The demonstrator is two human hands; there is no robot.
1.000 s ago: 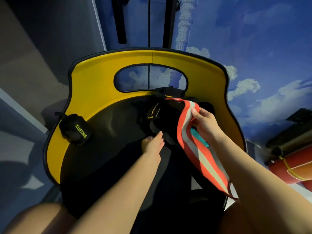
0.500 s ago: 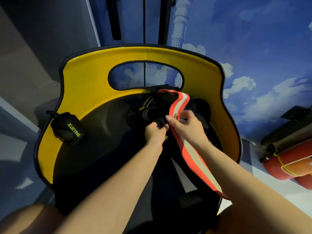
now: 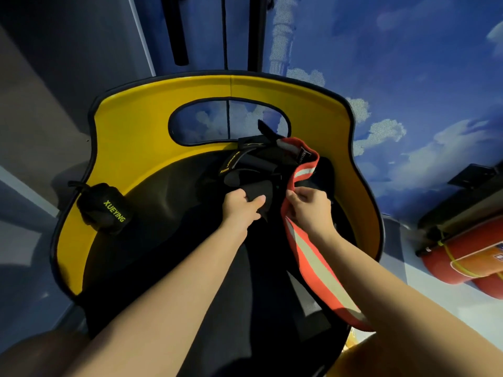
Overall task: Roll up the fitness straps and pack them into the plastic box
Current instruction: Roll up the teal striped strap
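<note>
An orange strap with a pale centre stripe (image 3: 313,263) runs from the seat's back down to the lower right. My right hand (image 3: 310,208) pinches its left edge near the upper end. A pile of black straps (image 3: 253,164) with yellow lettering lies at the back of the black seat. My left hand (image 3: 241,204) grips a black strap end from that pile. A rolled black strap marked XUEYING (image 3: 104,206) rests on the seat's yellow left rim. No plastic box is in view.
The yellow-and-black seat (image 3: 141,126) has a raised back with an oval cutout. Black machine posts (image 3: 177,31) stand behind it. Red cylinders (image 3: 462,257) lie on the floor at the right. A blue sky-painted wall is behind.
My right hand slid from the orange strap's right side to its left edge. My left hand moved up and closed on a black strap end. The camera moved closer.
</note>
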